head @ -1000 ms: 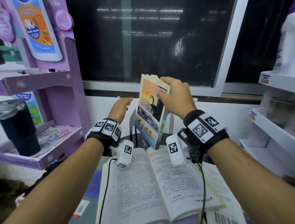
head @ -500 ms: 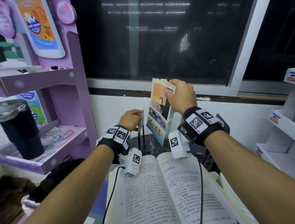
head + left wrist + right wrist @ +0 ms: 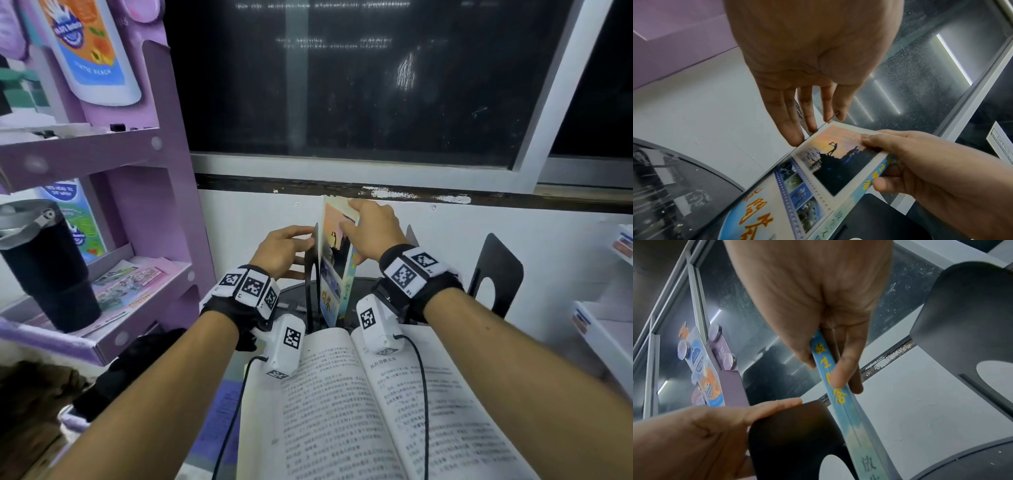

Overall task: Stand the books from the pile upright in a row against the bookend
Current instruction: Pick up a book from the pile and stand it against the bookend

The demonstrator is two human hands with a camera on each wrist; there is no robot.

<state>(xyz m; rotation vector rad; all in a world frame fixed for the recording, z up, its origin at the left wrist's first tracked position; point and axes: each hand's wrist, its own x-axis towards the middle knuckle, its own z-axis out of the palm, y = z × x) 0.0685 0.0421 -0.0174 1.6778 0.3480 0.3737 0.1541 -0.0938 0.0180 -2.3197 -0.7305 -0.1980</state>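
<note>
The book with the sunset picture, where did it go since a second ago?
The right hand lowered the thin sunset-cover book and stood it beside the black metal bookend, which the left hand moved to steady. The right hand's grip and the open white book stayed.

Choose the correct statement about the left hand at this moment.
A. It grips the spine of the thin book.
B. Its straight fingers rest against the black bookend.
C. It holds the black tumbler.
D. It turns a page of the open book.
B: the left hand lays its straight fingers on the black bookend, while the right hand pinches the thin book beside it.
</note>
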